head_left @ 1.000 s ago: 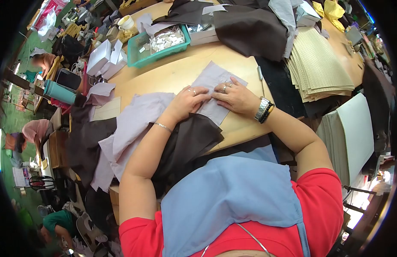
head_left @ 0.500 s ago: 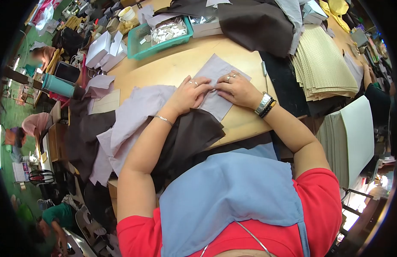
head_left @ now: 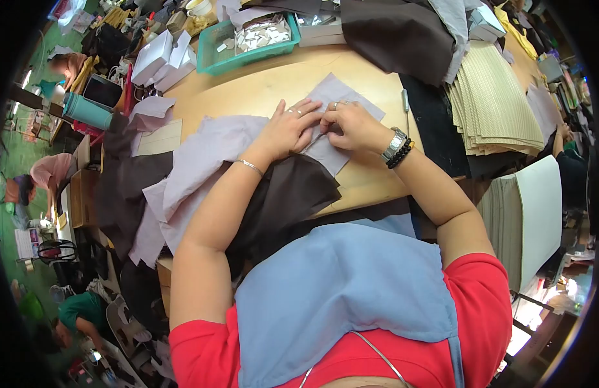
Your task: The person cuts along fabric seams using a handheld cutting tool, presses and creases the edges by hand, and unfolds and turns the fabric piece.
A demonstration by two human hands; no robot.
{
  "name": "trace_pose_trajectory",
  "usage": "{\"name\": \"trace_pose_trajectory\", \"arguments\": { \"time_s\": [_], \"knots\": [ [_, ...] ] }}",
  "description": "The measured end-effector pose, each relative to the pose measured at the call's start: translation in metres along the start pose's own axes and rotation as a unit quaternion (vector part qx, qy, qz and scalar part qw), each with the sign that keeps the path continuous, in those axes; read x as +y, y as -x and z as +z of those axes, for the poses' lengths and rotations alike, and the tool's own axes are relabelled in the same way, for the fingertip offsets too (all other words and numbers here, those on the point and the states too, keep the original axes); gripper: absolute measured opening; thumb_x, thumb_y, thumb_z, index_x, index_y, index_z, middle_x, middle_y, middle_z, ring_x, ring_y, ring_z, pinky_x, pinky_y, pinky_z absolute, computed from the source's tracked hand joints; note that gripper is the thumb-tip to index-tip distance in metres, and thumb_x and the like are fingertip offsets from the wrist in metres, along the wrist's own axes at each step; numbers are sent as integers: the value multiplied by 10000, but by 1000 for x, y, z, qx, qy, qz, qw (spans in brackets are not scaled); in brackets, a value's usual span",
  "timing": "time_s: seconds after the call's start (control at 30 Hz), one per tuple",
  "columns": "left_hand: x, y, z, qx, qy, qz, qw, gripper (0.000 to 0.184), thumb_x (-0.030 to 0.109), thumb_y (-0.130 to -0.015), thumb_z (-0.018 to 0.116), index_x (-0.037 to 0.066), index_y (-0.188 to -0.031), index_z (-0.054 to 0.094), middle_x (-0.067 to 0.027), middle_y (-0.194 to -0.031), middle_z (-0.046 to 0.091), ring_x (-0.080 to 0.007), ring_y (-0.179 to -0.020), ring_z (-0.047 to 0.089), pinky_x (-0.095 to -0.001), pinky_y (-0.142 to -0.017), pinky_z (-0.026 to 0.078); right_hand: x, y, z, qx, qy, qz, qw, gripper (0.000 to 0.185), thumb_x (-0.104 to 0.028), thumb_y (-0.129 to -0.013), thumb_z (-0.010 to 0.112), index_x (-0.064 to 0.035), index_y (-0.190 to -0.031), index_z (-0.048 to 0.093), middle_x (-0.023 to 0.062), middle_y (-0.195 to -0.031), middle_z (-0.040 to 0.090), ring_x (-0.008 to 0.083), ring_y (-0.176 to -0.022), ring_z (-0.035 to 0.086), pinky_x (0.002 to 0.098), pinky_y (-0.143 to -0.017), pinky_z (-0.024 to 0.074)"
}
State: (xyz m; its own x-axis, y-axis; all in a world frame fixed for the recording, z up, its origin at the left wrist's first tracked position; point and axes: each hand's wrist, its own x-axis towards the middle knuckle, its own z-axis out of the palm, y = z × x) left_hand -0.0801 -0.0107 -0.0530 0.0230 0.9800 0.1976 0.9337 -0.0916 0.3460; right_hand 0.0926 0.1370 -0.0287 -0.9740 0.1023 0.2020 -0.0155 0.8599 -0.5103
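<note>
A pale lilac piece of fabric (head_left: 332,155) lies on the wooden tabletop, with a short dark line across it between my hands. My left hand (head_left: 290,128) rests flat on the fabric's left side, fingers stretched out and a little apart. Beside it, my right hand (head_left: 354,126) is curled, thumb and fingers drawn together above the dark line. Whatever they pinch is hidden. Dark brown fabric (head_left: 293,194) lies below my left wrist, and more lilac fabric (head_left: 212,155) is heaped left of it.
A teal basket (head_left: 212,61) of small white pieces stands at the back. A pen-like tool (head_left: 405,100) lies to the right, near stacked cream textured sheets (head_left: 490,103). White boxes (head_left: 160,61) and a teal tumbler (head_left: 86,111) are on the left. Other people work farther off.
My left hand has flattened out, its fingers now stretched over the fabric. My right hand has turned and curled, its fingers lifted slightly from where both hands were pinching together.
</note>
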Motion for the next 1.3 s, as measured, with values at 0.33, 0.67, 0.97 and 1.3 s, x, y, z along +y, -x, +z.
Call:
{"name": "trace_pose_trajectory", "arguments": {
  "time_s": [0.33,0.67,0.97,1.3],
  "knots": [
    [-3,-2,0,-32,13,-13,999,435,210,-914,508,215,-1348,538,-44,-1527,431,-270,-1442,354,-692,-1114,205,-10,9,-3,-97,13,-7,995,109,-146,-775,628,-130,-841,714,65,-975,635,263,-1018,598,462,-955,435],
    [-6,-2,3,-16,13,-13,1000,449,204,-927,492,251,-1372,531,-29,-1534,422,-270,-1435,362,-687,-1113,222,14,37,-27,165,-41,25,985,184,-123,-824,714,-25,-974,672,115,-973,672,270,-888,636,353,-790,517],
    [-5,0,3,-5,10,-11,1000,448,210,-924,504,235,-1369,539,-33,-1517,444,-274,-1423,379,-673,-1114,239,-14,21,3,77,27,-21,996,161,-147,-825,726,-87,-973,705,74,-1044,653,271,-976,596,389,-881,456],
    [-6,-1,5,-3,17,-11,1000,435,217,-914,503,215,-1346,552,-33,-1519,444,-279,-1425,377,-680,-1114,234,-14,12,10,59,-3,-38,998,119,-142,-779,684,-122,-896,689,47,-971,655,273,-983,594,412,-885,443]
  ]
}}
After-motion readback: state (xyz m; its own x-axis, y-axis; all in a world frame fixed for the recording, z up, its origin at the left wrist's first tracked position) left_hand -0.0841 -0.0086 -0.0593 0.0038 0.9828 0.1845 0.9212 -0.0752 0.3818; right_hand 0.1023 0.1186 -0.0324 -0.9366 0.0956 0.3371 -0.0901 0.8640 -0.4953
